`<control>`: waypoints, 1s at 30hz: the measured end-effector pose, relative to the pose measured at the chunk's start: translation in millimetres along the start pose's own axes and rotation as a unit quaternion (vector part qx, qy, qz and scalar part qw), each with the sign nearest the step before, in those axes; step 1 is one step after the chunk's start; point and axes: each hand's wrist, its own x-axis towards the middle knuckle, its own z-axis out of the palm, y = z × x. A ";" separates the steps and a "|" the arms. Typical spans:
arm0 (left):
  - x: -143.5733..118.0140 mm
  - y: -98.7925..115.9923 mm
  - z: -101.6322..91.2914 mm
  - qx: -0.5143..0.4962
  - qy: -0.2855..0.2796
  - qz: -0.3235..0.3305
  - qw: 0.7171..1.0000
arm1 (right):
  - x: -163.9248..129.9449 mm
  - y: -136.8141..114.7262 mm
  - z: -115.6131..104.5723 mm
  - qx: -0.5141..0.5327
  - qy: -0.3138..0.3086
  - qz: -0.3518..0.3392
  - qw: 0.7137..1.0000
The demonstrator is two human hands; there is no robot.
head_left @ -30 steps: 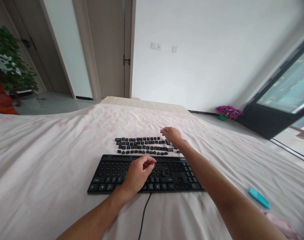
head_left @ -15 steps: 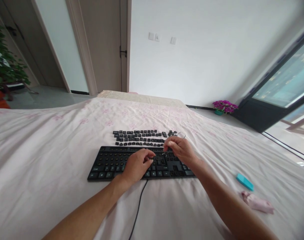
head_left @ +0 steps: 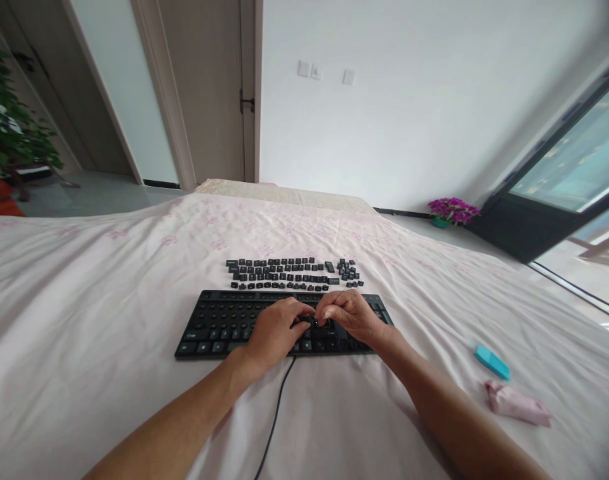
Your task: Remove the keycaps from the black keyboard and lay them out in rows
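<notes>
Hands (head_left: 275, 331) (head_left: 351, 315) side by side over keyboard (head_left: 223, 325)

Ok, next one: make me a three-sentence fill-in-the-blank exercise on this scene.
1. The left hand and the right hand are close together over a keyboard coloured ____.
2. From the person, the loose keycaps lie on its ____ side, not the near one.
3. The blue object and pink cloth lie to the person's ____.
Missing words: black; far; right.
</notes>
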 end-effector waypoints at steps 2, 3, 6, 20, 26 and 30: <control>0.2 -0.6 0.1 0.003 -0.002 0.002 1.000 | 0.3 -1.5 0.2 -0.012 -0.008 -0.005 1.000; 0.4 -1.1 0.3 0.004 -0.003 0.002 1.000 | 0.5 -1.8 0.2 -0.014 -0.011 -0.008 1.000; 1.4 -2.1 1.4 0.007 -0.007 0.006 1.000 | 1.4 0.0 0.1 -0.026 -0.017 -0.018 0.999; 3.8 -1.5 1.5 0.021 -0.021 0.013 0.999 | 4.8 14.4 8.6 0.066 0.021 -0.032 0.997; 4.9 0.0 0.4 0.037 -0.035 0.013 0.999 | 1.6 20.4 5.2 0.098 -0.007 -0.008 0.995; 5.1 2.6 -1.9 0.047 -0.039 0.007 0.998 | 3.2 12.3 11.5 0.015 -0.056 -0.043 0.997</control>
